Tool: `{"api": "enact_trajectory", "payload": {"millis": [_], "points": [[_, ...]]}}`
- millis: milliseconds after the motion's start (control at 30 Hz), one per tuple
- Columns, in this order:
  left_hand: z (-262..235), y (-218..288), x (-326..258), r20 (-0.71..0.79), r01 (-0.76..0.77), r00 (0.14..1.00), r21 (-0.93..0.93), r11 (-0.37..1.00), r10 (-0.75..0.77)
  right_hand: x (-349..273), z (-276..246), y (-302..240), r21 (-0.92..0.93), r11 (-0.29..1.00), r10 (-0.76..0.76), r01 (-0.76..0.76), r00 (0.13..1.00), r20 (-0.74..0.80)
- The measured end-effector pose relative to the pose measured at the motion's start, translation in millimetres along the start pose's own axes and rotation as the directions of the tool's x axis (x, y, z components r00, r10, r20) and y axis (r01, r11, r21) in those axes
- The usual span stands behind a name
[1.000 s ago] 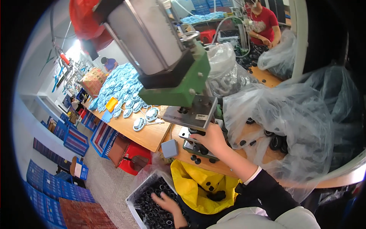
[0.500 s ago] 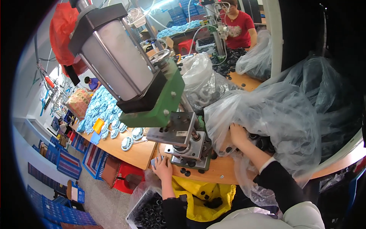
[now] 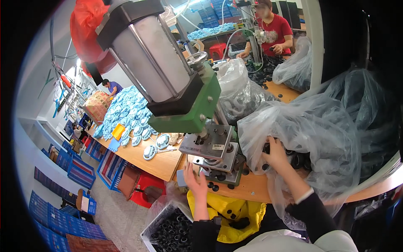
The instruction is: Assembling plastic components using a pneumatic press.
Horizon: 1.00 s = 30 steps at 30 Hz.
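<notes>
Left of the green press (image 3: 197,113), pale round parts (image 3: 126,117) cover the counter (image 3: 155,161). At the press's base plate (image 3: 218,172), the left hand (image 3: 194,179) hovers with an open, empty grip. Right of the press, the right hand (image 3: 276,153) reaches into the clear plastic bag (image 3: 319,138) among black round parts (image 3: 296,159); its grip cannot be told.
</notes>
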<state>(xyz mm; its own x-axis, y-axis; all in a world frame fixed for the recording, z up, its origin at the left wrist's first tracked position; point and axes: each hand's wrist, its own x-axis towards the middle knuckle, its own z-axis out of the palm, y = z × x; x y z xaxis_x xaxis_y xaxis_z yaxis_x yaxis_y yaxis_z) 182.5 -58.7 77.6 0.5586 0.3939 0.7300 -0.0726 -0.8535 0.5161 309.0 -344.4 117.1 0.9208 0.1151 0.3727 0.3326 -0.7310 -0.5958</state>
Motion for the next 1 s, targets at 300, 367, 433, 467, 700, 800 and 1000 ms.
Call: {"api": "enact_trajectory", "payload": {"millis": [300, 367, 433, 467, 700, 800, 1000], "points": [[30.2, 101.8, 85.8, -0.027, 0.141, 0.987, -0.334, 0.932, -0.158, -88.1, -79.5, -32.3, 0.629, 0.766, -0.010, -0.133, 0.976, 0.218], [38.6, 99.1, 81.7, -0.101, 0.057, 0.991, -0.260, 0.964, -0.086, -85.5, -91.4, -37.2, 0.447, 0.895, -0.106, 0.002, 0.973, 0.207], [42.9, 103.7, 74.8, -0.070, 0.202, 0.968, -0.361, 0.911, -0.242, -80.5, -86.4, -43.5, 0.492, 0.869, -0.157, 0.058, 0.974, 0.162], [44.9, 104.6, 68.3, -0.066, 0.204, 0.967, -0.366, 0.908, -0.244, -79.5, -82.8, -47.0, 0.540, 0.833, -0.209, 0.119, 0.972, 0.108], [-8.5, 92.4, 9.5, -0.191, 0.309, 0.913, -0.249, 0.918, -0.360, -44.4, -32.2, -102.3, 0.602, 0.780, -0.291, 0.172, 0.951, 0.106], [-60.1, 55.0, -50.5, -0.281, 0.545, 0.779, -0.140, 0.827, -0.561, -17.0, -12.6, -129.8, 0.577, 0.806, -0.287, 0.131, 0.939, 0.188], [-138.8, -39.7, -163.4, -0.608, 0.795, 0.579, 0.270, 0.544, -0.544, 4.1, 18.1, -146.1, 0.608, 0.778, -0.280, 0.157, 0.954, 0.112]]}}
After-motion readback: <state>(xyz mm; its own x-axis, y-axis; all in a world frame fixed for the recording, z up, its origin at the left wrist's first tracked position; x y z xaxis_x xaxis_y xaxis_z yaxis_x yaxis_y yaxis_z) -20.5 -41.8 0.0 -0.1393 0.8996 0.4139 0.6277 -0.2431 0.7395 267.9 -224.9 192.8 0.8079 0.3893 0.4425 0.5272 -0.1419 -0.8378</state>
